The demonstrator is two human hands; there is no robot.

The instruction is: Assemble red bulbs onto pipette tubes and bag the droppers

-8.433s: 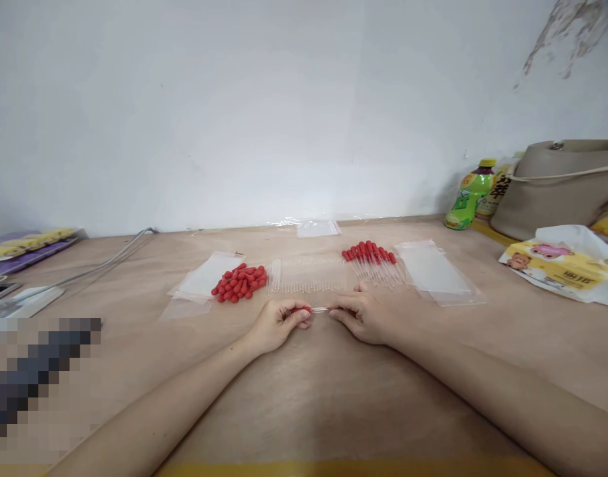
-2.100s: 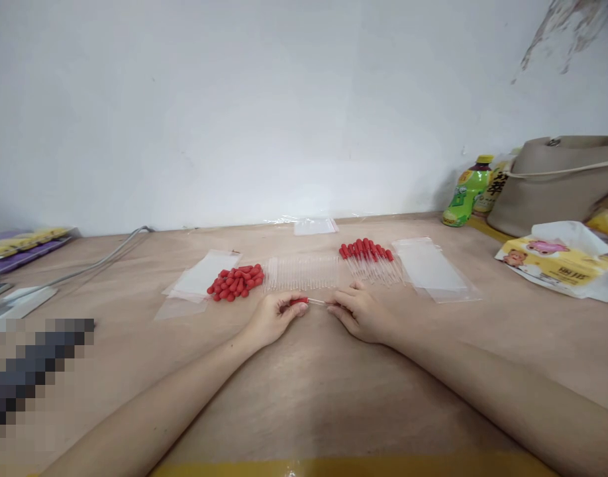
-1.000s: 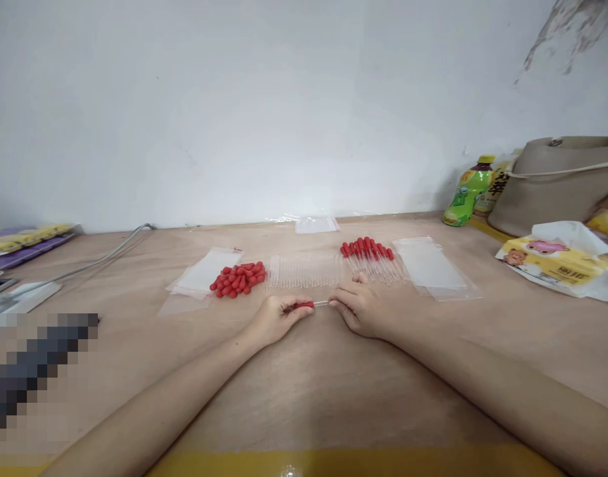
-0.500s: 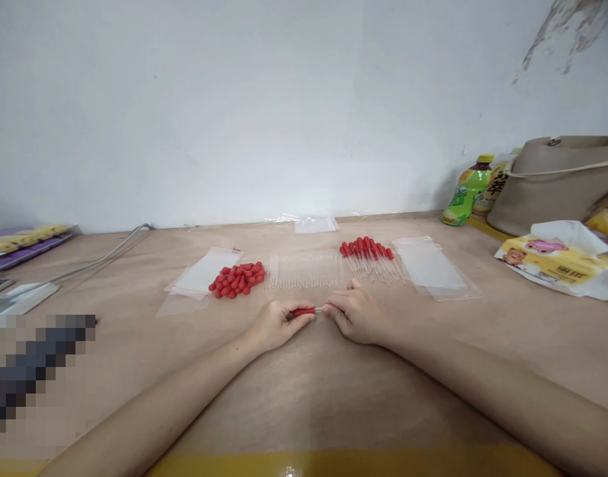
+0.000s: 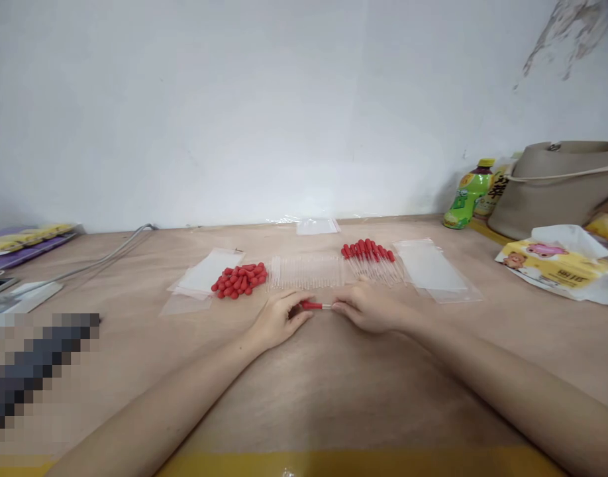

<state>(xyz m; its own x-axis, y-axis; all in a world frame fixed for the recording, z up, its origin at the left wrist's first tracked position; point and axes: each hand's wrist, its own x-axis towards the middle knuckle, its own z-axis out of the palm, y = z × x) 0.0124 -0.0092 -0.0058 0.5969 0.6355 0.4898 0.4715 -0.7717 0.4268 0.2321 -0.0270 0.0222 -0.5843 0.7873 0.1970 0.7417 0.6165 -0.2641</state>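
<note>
Between my hands lies a dropper with a red rubber bulb (image 5: pixel 312 305) on a thin clear tube (image 5: pixel 326 307). My left hand (image 5: pixel 280 318) curls around the bulb's rounded end, thumb below and fingers above. The fingertips of my right hand (image 5: pixel 366 306) pinch the tube, whose far end is hidden in that hand. Loose red rubber bulbs (image 5: pixel 239 281) are heaped beyond my left hand. Straight ahead, several clear tubes (image 5: pixel 306 272) lie side by side. Droppers with red bulbs fitted (image 5: pixel 368 250) lie in a fanned row beyond my right hand.
Clear plastic bags lie at left (image 5: pixel 204 271), at right (image 5: pixel 430 265) and by the wall (image 5: pixel 317 226). Further right are a tissue pack (image 5: pixel 557 262), a green bottle (image 5: pixel 467 195) and a grey-beige bag (image 5: pixel 557 192). A grey cable (image 5: pixel 115 252) crosses the table's left side.
The dropper has shifted right, and more of its red bulb shows outside my left hand. My right hand has moved slightly right with the tube. The view has tilted a little.
</note>
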